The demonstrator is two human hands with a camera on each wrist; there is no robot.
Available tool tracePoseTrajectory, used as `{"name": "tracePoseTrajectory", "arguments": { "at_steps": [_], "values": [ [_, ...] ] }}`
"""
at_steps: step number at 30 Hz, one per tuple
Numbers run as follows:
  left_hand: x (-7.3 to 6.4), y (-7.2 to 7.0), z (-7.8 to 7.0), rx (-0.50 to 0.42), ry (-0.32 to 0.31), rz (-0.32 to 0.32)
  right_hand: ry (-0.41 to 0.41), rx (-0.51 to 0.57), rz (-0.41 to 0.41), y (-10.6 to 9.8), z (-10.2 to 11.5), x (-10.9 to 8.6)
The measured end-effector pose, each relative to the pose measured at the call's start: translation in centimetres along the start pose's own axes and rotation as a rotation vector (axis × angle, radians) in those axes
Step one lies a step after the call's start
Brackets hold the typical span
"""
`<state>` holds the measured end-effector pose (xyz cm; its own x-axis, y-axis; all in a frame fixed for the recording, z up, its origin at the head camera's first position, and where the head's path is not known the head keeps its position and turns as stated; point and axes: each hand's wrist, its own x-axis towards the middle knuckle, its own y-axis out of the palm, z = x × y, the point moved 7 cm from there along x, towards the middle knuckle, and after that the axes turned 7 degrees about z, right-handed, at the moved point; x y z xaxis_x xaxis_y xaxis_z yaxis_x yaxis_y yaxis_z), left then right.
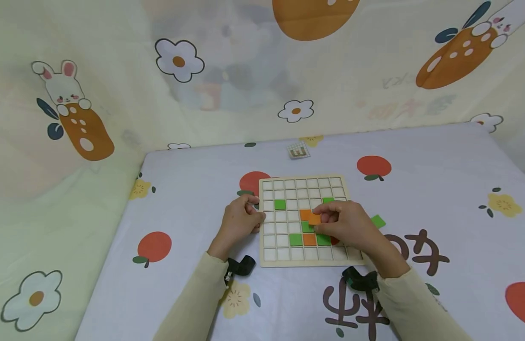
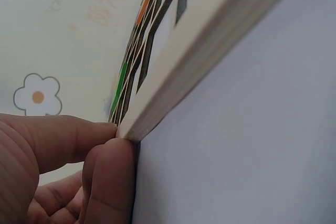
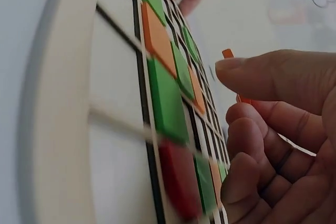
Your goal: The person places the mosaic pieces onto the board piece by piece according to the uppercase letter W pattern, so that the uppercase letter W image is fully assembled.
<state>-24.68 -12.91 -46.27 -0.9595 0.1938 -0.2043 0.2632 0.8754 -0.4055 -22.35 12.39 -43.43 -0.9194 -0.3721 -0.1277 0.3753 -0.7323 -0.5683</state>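
Note:
A wooden grid board (image 1: 288, 264) lies on the cloth-covered table, with several green and orange square tiles in its cells. One green tile (image 1: 280, 204) sits toward the upper left, apart from the main cluster. My left hand (image 1: 240, 217) pinches the board's left edge between thumb and fingers. Over the board's middle, my right hand (image 1: 349, 221) pinches an orange tile (image 1: 314, 219) by its side, raised off the cells in the right wrist view. A red piece (image 3: 181, 182) sits beside a green tile (image 3: 167, 100); in the head view my right hand partly covers it.
Right of the board, a green tile (image 1: 378, 221) lies on the tablecloth. A small card with a grid pattern (image 1: 298, 150) rests behind the board. Black wrist-worn devices (image 1: 242, 266) show at both sleeves. A printed cloth (image 1: 245, 71) hangs behind the table.

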Motion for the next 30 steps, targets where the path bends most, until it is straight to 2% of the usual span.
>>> {"name": "tracePoseTrajectory", "arguments": {
  "at_steps": [12,16,22,30],
  "values": [
    [0.2,0.3,-0.1,-0.006,0.005,0.007,0.035,-0.107,0.023,2.8,2.1,3.7],
    [0.2,0.4,0.0,-0.006,-0.001,0.010,0.056,-0.133,0.039,3.4,2.5,4.2],
    [0.3,0.3,0.2,0.000,-0.003,0.012,0.046,-0.180,0.056,4.3,3.3,4.8],
    [0.3,0.0,0.5,-0.009,-0.012,0.008,0.055,-0.165,0.068,5.1,3.5,5.3]
  ]
}}
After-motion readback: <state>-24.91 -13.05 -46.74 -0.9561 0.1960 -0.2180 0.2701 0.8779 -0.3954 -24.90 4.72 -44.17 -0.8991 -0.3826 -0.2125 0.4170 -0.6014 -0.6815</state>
